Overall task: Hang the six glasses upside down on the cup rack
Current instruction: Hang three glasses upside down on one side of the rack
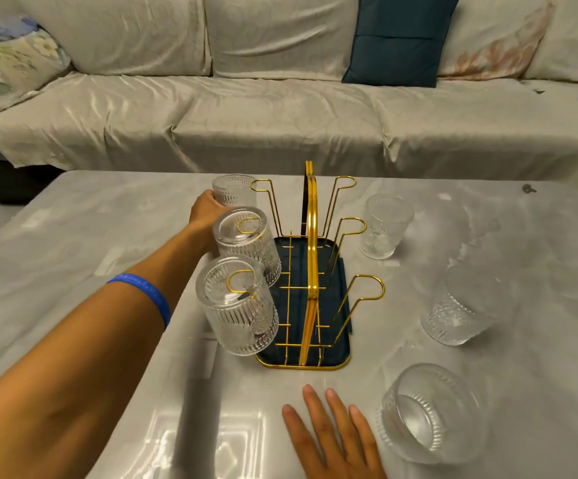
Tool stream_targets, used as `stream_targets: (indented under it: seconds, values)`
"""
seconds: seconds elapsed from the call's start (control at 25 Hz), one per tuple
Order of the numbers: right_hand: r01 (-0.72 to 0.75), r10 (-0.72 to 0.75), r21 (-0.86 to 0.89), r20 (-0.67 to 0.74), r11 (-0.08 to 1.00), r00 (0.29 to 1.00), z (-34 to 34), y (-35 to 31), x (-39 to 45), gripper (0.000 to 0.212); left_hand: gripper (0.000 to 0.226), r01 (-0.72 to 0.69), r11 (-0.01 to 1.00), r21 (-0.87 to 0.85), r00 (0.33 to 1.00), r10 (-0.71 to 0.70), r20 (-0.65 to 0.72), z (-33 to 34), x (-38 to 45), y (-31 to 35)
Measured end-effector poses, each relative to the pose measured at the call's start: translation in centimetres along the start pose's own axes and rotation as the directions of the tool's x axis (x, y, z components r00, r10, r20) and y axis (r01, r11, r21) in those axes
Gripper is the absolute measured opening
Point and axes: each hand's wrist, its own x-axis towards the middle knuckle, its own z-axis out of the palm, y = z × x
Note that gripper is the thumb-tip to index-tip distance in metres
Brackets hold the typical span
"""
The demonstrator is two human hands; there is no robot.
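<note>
Head view shows us a glossy pale-grey marbled surface (pixel 73 236) before a sofa draped in cream satin (pixel 246 126). Our left hand (pixel 206 210) seems to wrap its fingers around a ribbed clear glass (pixel 234 189) beside the gold wire cup rack (pixel 310 271); two glasses hang inverted, three stand apart. Our right hand (pixel 335 433) lies flat, fingers spread.
</note>
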Motion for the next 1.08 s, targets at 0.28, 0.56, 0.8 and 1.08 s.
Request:
stream_targets:
  seconds: [0.28, 0.56, 0.8, 1.08]
  values:
    - [-0.076, 0.041, 0.217, 0.163, 0.973, 0.986, -4.2, -0.9, -0.3, 0.071, 0.066, -0.144, 0.987, 0.067, 0.988, 0.147, -0.038, -7.8, -4.2, 3.4]
    - [-0.129, 0.070, 0.247, 0.234, 0.960, 0.970, -5.7, -1.4, -1.2, 0.071, 0.084, -0.250, 0.966, 0.072, 0.968, 0.251, -0.008, -11.1, -9.4, 9.3]
    - [-0.124, 0.057, 0.245, 0.264, 0.962, 0.963, -5.4, -1.4, -1.1, 0.069, 0.079, -0.365, 0.905, 0.218, 0.931, 0.361, 0.062, -10.5, -11.5, 12.7]
    - [-0.147, 0.085, 0.214, 0.274, 0.966, 0.958, -6.7, -1.4, -0.5, 0.071, 0.078, -0.384, 0.829, 0.407, 0.921, 0.378, 0.098, -6.7, -9.4, 12.7]
